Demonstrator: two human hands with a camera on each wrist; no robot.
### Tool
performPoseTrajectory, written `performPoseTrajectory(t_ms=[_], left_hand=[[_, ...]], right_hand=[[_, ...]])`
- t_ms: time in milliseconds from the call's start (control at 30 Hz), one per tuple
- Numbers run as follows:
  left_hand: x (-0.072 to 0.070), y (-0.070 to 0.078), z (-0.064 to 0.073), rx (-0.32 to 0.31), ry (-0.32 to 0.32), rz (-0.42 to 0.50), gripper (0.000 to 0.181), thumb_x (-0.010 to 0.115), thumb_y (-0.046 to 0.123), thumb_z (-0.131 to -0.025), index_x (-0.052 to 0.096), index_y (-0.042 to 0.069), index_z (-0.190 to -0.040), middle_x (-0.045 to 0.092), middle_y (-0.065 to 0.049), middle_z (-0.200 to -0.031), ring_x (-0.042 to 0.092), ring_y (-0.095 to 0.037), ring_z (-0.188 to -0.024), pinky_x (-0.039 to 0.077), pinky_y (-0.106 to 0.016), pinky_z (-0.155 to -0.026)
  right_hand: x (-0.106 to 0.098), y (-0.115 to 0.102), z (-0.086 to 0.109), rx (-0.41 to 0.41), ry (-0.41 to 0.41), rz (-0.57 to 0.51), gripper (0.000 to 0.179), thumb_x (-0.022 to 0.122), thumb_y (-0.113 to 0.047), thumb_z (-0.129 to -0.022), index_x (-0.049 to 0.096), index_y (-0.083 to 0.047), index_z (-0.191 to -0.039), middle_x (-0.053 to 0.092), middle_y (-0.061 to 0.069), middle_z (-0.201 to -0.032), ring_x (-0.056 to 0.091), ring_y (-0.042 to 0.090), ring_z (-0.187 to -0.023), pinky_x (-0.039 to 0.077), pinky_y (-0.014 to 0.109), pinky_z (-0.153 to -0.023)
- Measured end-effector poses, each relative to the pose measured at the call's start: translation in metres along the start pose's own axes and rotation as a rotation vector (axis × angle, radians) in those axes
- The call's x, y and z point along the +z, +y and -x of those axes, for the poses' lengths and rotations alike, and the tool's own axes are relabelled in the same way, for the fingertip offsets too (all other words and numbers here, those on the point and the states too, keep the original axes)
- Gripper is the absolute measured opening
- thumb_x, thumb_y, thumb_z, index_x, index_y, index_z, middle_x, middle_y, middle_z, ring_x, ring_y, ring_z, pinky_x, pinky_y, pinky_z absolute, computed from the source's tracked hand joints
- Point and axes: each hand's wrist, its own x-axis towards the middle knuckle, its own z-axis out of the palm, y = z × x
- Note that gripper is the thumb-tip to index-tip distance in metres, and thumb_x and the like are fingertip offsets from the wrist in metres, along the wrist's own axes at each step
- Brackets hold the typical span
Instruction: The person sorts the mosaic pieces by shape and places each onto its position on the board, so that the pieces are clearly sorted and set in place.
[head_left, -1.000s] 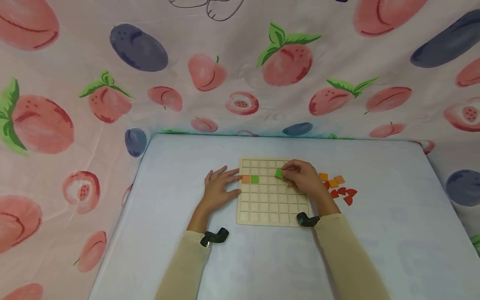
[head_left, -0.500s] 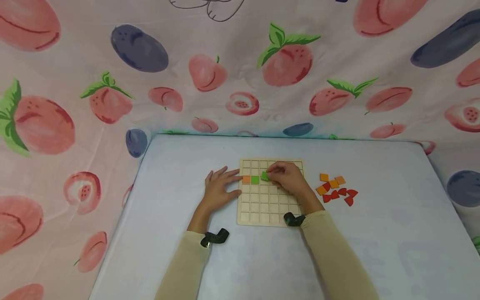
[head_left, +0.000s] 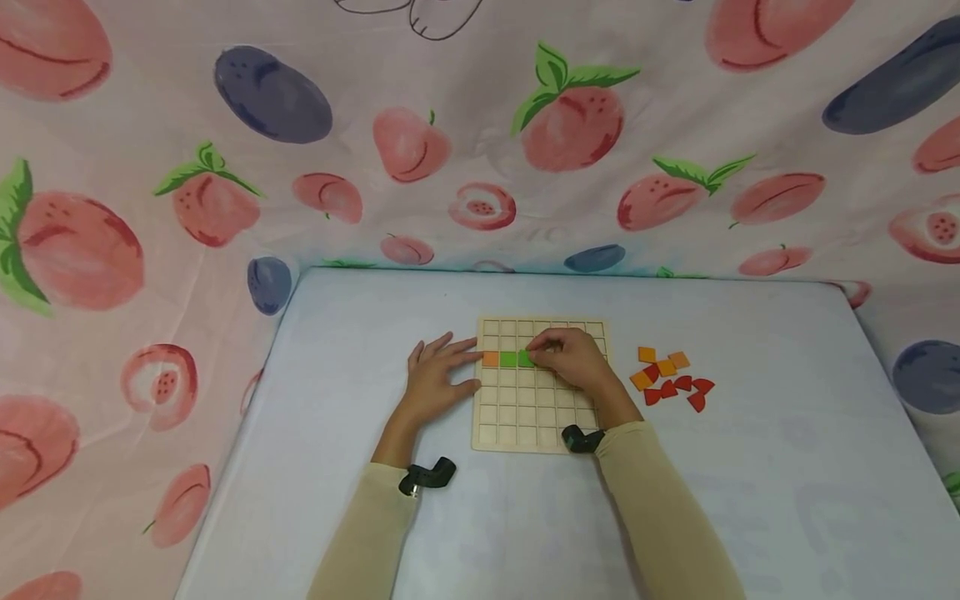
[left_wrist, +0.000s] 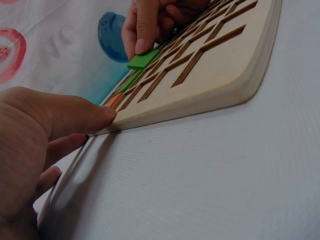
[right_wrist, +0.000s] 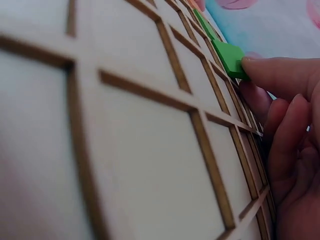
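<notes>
A wooden grid board (head_left: 498, 417) lies flat on the table. In its third row from the far edge, an orange square tile (head_left: 491, 359) fills the leftmost cell and a green square tile (head_left: 508, 359) the cell beside it. My right hand (head_left: 572, 360) pinches a second green tile (right_wrist: 229, 57) between thumb and finger, over the third cell of that row; in the left wrist view this tile sits a little proud of the board. My left hand (head_left: 437, 377) touches the board's left edge with its fingertips, fingers spread and mostly straight.
Right of the board lie several orange square tiles (head_left: 647, 355) and several red quarter-round pieces (head_left: 697, 402) in a loose group. A white cloth covers the table (head_left: 360, 333). Behind it hangs a fruit-print curtain (head_left: 420, 75).
My right hand has moved left across the board, carrying the green tile to the third cell beside the other green one. The left hand has stayed at the board's edge.
</notes>
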Motion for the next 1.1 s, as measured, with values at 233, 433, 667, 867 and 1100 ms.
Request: performPoseTrajectory(t_ms=[233,433,667,867,1100], left_hand=[[0.0005,-0.0008,-0.0004,-0.004,0.0,-0.005,0.047,0.078,0.029,-0.085,0.071,0.025,-0.131,0.056,0.009,-0.152,0.031,-0.027,-0.154,0.004,-0.062,-0.122],[0.0,0.0,-0.0004,-0.006,-0.01,-0.003,0.047,0.077,0.029,-0.085,0.07,0.025,-0.131,0.055,0.009,-0.152,0.03,-0.027,-0.154,0.003,-0.062,-0.122],[-0.0002,-0.0002,-0.0003,-0.004,0.003,-0.003,0.046,0.077,0.029,-0.086,0.071,0.026,-0.131,0.056,0.009,-0.152,0.03,-0.027,-0.154,0.003,-0.062,-0.122],[-0.0001,-0.0002,-0.0002,0.003,0.004,0.006,0.045,0.077,0.029,-0.085,0.071,0.025,-0.13,0.056,0.008,-0.151,0.031,-0.028,-0.153,0.004,-0.063,-0.122],[-0.0008,0.0005,-0.0009,0.001,-0.002,0.002,0.045,0.077,0.03,-0.086,0.071,0.025,-0.131,0.055,0.008,-0.152,0.03,-0.027,-0.154,0.003,-0.063,-0.123]], right_hand=[[0.0016,0.0007,-0.0004,-0.005,0.0,0.042,0.009,0.076,-0.025,-0.091,0.08,-0.021,-0.098,0.073,0.002,-0.104,0.057,0.02,-0.08,0.047,0.035,-0.076],[0.0026,0.0011,-0.0008,-0.007,0.0,0.083,0.009,0.078,-0.024,-0.089,0.08,-0.021,-0.098,0.071,0.001,-0.098,0.058,0.021,-0.083,0.047,0.036,-0.078],[0.0026,0.0011,-0.0021,-0.036,0.016,0.1,0.011,0.08,-0.023,-0.087,0.08,-0.019,-0.098,0.071,0.001,-0.094,0.056,0.02,-0.079,0.045,0.035,-0.075],[0.0008,0.0019,-0.0014,-0.02,-0.004,0.086,0.017,0.082,-0.026,-0.085,0.079,-0.019,-0.1,0.068,0.001,-0.094,0.053,0.021,-0.078,0.044,0.035,-0.073],[-0.0013,0.0024,-0.0023,-0.011,-0.02,0.07,0.022,0.086,-0.025,-0.081,0.078,-0.019,-0.101,0.067,0.003,-0.096,0.05,0.024,-0.073,0.043,0.036,-0.07]])
